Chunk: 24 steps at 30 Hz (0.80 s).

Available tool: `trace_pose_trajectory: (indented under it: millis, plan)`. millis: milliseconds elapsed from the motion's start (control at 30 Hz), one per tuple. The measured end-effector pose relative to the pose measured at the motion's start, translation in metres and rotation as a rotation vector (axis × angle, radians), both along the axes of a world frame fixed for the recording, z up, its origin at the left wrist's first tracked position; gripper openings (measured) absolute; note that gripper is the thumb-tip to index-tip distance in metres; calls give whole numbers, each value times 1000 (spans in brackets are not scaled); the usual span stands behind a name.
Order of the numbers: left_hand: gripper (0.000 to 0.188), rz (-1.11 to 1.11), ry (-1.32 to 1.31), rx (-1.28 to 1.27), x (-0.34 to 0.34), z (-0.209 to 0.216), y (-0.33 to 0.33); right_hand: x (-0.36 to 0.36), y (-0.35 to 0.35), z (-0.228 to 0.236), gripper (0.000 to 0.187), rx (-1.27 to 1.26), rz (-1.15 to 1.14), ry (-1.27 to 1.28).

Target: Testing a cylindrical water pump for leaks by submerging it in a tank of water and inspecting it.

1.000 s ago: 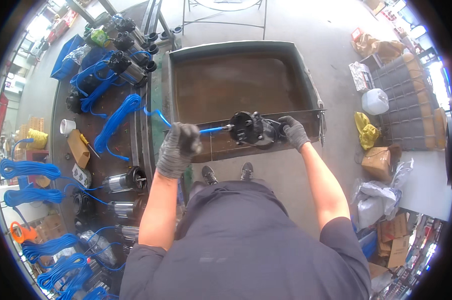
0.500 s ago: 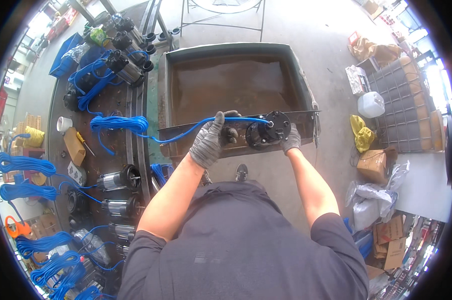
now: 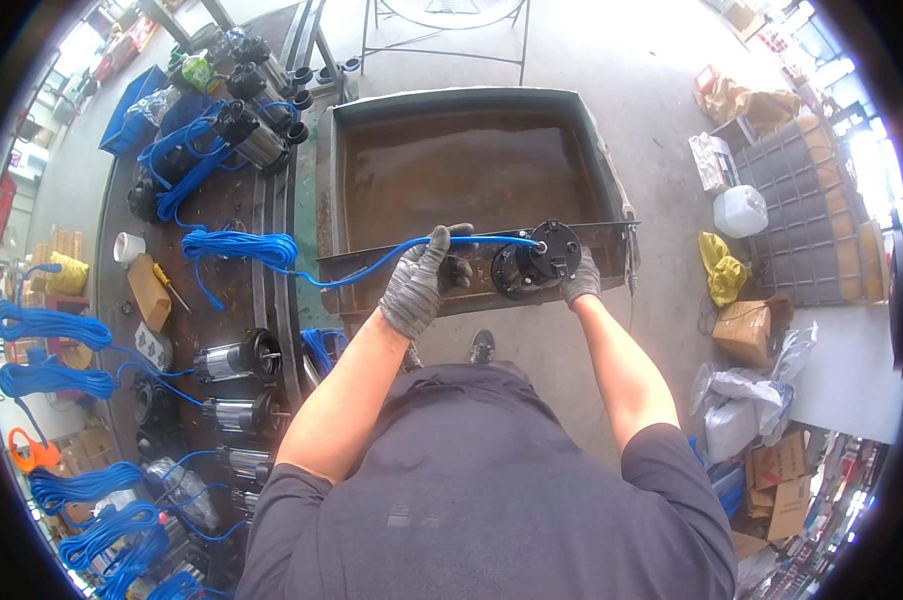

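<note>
Blue cable (image 3: 371, 268) already joins the black pump (image 3: 553, 257) gripped by the right hand (image 3: 583, 279), mid-frame; left hand (image 3: 417, 285) half-curled at the cable, grip unclear; coil (image 3: 241, 245), centre left, still bundled.

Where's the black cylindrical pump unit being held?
In the head view, the pump unit is right of centre at the near edge of the rectangular metal tank, in the gloved right hand, with the left hand to its left.

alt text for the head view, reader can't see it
A gloved right hand holds a black pump at the near edge of a tank of brown liquid, the left hand on its blue cable. More pumps and blue coils lie on a bench at left.
</note>
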<state>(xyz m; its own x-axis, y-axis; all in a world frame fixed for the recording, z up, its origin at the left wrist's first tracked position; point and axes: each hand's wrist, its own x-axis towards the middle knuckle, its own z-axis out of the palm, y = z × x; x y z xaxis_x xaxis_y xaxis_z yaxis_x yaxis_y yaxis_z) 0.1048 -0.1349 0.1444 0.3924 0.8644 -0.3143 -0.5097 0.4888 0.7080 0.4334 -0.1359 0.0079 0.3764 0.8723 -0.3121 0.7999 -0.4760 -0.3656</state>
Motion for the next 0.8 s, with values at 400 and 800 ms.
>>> trace_pose_trajectory:
  millis: [400,800]
  plan:
    - [44,380,147,95,-86,1,-26,13,11,13,31,139,219,125]
    - [43,396,642,-340,-183,-90,-59,-147,21,122,18,58,609,12]
